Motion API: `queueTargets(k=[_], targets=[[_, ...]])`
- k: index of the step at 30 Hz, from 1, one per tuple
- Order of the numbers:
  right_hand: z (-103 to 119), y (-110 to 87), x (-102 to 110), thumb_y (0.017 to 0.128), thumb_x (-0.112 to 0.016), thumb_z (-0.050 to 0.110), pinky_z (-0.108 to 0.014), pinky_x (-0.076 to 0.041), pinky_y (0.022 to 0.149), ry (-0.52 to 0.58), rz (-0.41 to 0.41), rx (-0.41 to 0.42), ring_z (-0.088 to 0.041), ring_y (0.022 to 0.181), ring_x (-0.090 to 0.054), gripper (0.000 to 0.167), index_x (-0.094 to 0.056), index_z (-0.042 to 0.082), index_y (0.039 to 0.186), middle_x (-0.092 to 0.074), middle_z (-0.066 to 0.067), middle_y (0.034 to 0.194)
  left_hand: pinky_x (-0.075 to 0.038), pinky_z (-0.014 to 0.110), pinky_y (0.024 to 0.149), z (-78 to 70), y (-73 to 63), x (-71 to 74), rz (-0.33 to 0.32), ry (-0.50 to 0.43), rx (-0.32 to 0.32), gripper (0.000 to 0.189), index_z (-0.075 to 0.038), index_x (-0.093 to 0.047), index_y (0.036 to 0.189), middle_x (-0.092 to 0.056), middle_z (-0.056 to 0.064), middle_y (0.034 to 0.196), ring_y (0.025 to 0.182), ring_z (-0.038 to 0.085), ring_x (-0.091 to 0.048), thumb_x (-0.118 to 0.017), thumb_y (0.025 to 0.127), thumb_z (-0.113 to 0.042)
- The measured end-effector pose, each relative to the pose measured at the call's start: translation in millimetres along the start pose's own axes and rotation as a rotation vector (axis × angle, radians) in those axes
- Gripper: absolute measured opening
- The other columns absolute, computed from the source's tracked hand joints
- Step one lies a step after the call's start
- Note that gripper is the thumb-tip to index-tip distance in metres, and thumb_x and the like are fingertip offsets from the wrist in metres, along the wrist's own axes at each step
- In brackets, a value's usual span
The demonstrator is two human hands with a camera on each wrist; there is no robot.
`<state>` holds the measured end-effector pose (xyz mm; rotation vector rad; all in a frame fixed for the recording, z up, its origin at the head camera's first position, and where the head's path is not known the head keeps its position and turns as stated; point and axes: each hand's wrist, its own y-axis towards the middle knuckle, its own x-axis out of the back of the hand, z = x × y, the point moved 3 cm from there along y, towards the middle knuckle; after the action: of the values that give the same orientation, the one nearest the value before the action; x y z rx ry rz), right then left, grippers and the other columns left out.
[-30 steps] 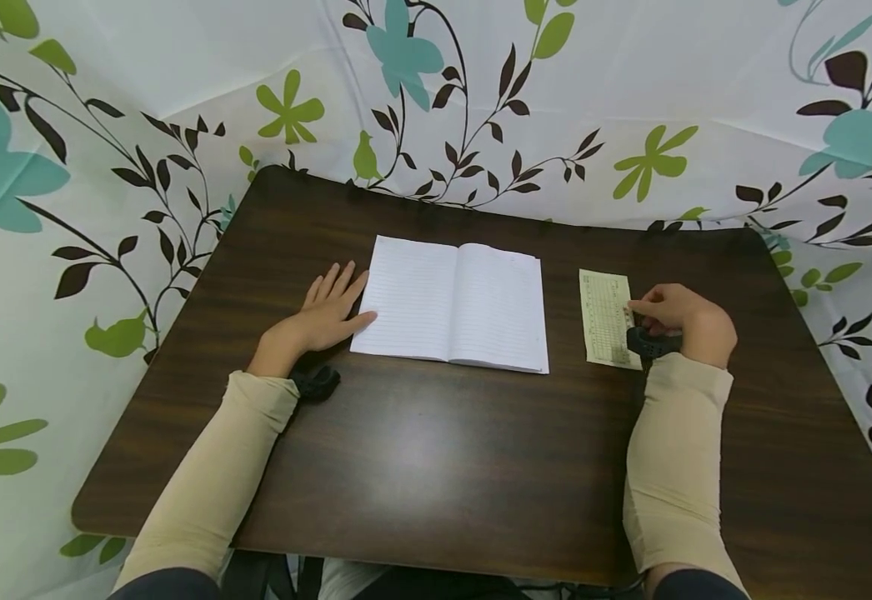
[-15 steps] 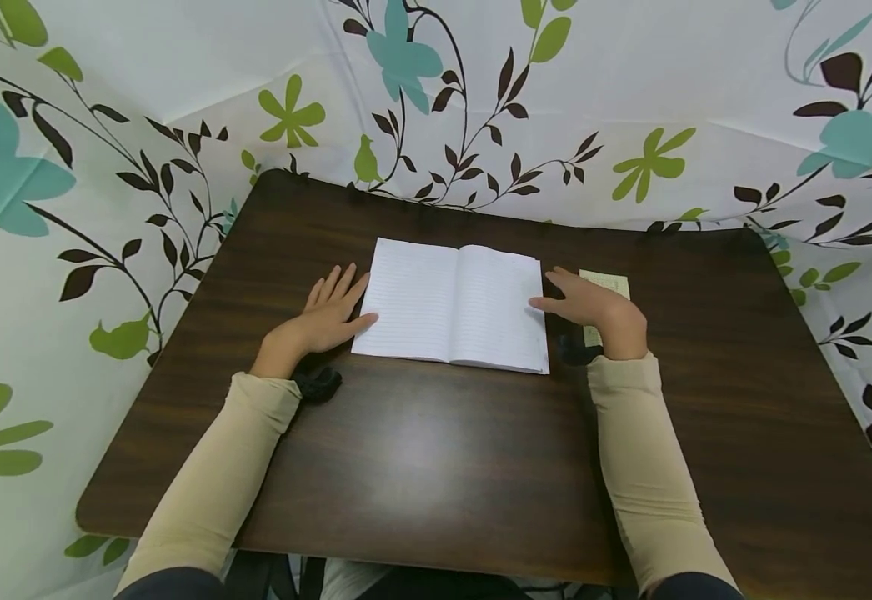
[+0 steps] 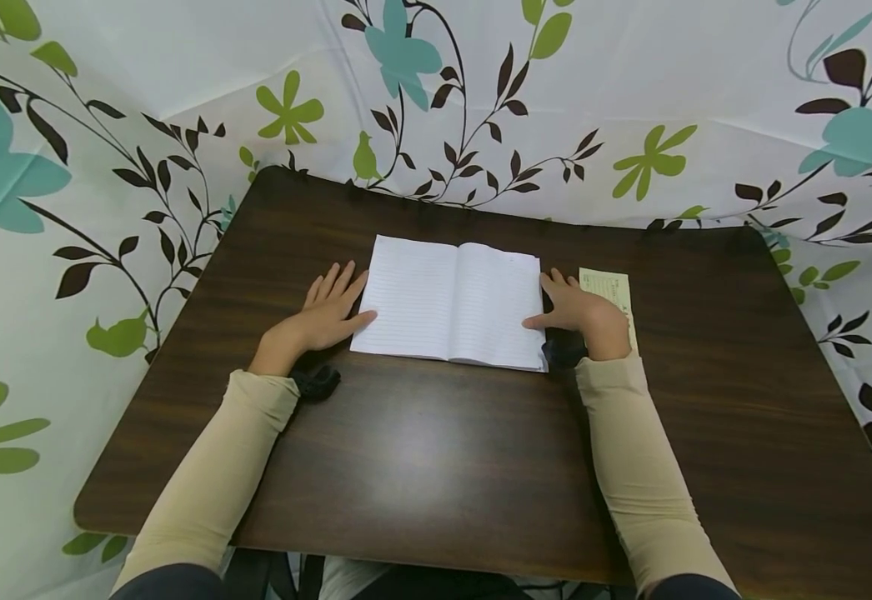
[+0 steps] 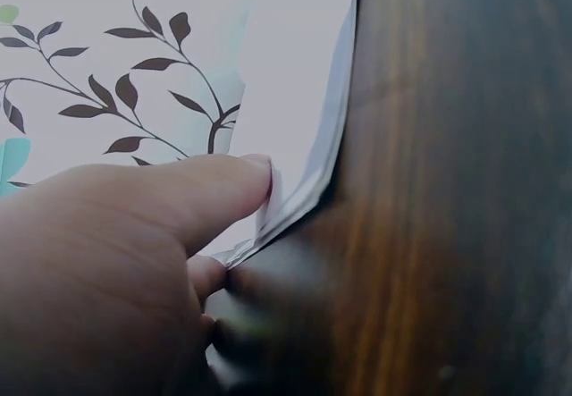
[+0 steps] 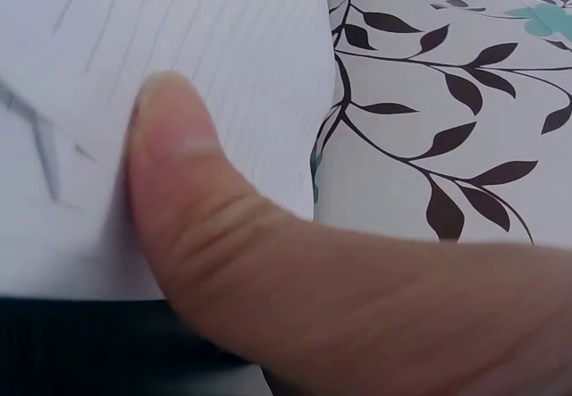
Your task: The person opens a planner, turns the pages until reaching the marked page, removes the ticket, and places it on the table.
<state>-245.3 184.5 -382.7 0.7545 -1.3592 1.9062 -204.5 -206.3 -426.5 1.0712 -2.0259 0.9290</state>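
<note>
An open lined notebook [image 3: 415, 300] lies on the dark wooden table, its white pages spread flat. At its left edge my left hand [image 3: 318, 321] rests with fingers spread straight, the thumb touching the page edge. My right hand [image 3: 580, 310] lies at the opposite edge, thumb on the right page and fingers extended along the side. The right wrist view shows that thumb [image 5: 183, 137] pressing on the lined paper. A pale yellow printed slip [image 3: 610, 286] sits just right of the notebook, partly hidden beneath or behind my right hand and wrist.
The dark wooden table [image 3: 413, 467] stretches in front of the notebook and to both sides. Behind it hangs a white cloth [image 3: 571, 100] printed with leaves and flowers. Black wrist straps [image 3: 318, 383] sit under both wrists.
My right hand has left the yellow slip, which its fingers were touching, and moved left onto the notebook's right edge. My left hand stays where it was.
</note>
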Motion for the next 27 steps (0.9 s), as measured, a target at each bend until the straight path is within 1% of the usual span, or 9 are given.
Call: queueTargets(k=[5,9,12,15,19,22,23,25,27], targets=[[-1,0.3,0,0.099,-0.070,0.044,-0.072,-0.012,0.125,-0.019,0.001,-0.019,-0.055,0.158,0.005,0.106,-0.003,-0.002,0.166,0.008,-0.032,0.171,0.016,0.065,0.126,-7.8,-1.4,1.8,-0.033,-0.059,-0.017,0.080,-0.003,-0.005,0.168,0.012,0.023,0.174,0.160,0.044,0.020,-0.044,0.110,-0.042],[-1,0.6,0,0.098,-0.070,0.045,-0.072,-0.013,0.125,-0.025,0.000,-0.019,-0.055,0.158,0.005,0.106,-0.003,-0.002,0.166,0.007,-0.032,0.171,0.011,0.068,0.125,-12.5,-0.8,2.1,-0.074,-0.086,0.006,0.079,-0.001,-0.011,0.167,0.007,0.027,0.174,0.160,0.048,0.014,-0.049,0.109,-0.039],[1,-0.2,1,0.098,-0.070,0.045,-0.071,-0.012,0.126,-0.020,-0.001,-0.015,-0.055,0.158,0.004,0.106,-0.003,-0.003,0.166,0.007,-0.032,0.171,0.003,0.070,0.124,-15.9,-0.6,4.2,-0.107,-0.093,0.037,0.077,-0.001,-0.016,0.166,0.001,0.029,0.172,0.157,0.052,0.006,-0.053,0.108,-0.038],[3,-1.0,1,0.099,-0.070,0.043,-0.071,-0.011,0.126,-0.015,-0.001,-0.012,-0.055,0.158,0.005,0.106,-0.003,-0.004,0.166,0.008,-0.032,0.171,-0.011,0.068,0.118,-17.8,-1.6,5.6,-0.134,-0.093,0.075,0.074,-0.002,-0.021,0.164,-0.008,0.030,0.167,0.148,0.052,-0.007,-0.055,0.108,-0.038],[4,0.1,1,0.099,-0.070,0.043,-0.071,-0.011,0.126,-0.016,-0.002,-0.013,-0.054,0.158,0.005,0.105,-0.003,-0.003,0.166,0.008,-0.032,0.171,-0.024,0.060,0.106,-22.6,-5.4,7.0,-0.165,-0.089,0.164,0.068,0.001,-0.031,0.157,-0.034,0.029,0.152,0.133,0.047,-0.029,-0.056,0.107,-0.037],[5,1.0,1,0.099,-0.070,0.043,-0.071,-0.011,0.126,-0.020,0.002,-0.010,-0.054,0.159,0.005,0.105,-0.003,-0.003,0.166,0.008,-0.032,0.171,-0.035,0.059,0.108,-28.9,-10.0,8.8,-0.168,-0.074,0.262,0.063,0.005,-0.037,0.150,-0.050,0.028,0.139,0.128,0.047,-0.045,-0.055,0.107,-0.037],[5,0.9,0,0.099,-0.070,0.043,-0.071,-0.011,0.126,-0.020,0.003,-0.010,-0.054,0.158,0.005,0.105,-0.003,-0.003,0.166,0.008,-0.032,0.171,-0.039,0.059,0.107,-31.7,-11.8,9.8,-0.159,-0.065,0.296,0.063,0.006,-0.039,0.149,-0.053,0.028,0.136,0.127,0.048,-0.050,-0.054,0.107,-0.039],[4,0.9,0,0.100,-0.069,0.043,-0.071,-0.012,0.126,-0.023,0.008,-0.009,-0.055,0.158,0.005,0.105,-0.002,-0.004,0.166,0.008,-0.032,0.171,-0.046,0.060,0.103,-36.2,-14.1,11.3,-0.133,-0.038,0.347,0.065,0.009,-0.041,0.147,-0.056,0.030,0.138,0.126,0.048,-0.056,-0.051,0.108,-0.042],[3,0.5,0,0.100,-0.069,0.043,-0.072,-0.011,0.126,-0.020,0.014,-0.014,-0.055,0.158,0.006,0.105,-0.001,-0.004,0.165,0.009,-0.032,0.171,-0.052,0.058,0.096,-41.1,-16.2,13.3,-0.105,-0.015,0.381,0.063,0.010,-0.049,0.139,-0.061,0.030,0.136,0.118,0.047,-0.063,-0.047,0.109,-0.045]])
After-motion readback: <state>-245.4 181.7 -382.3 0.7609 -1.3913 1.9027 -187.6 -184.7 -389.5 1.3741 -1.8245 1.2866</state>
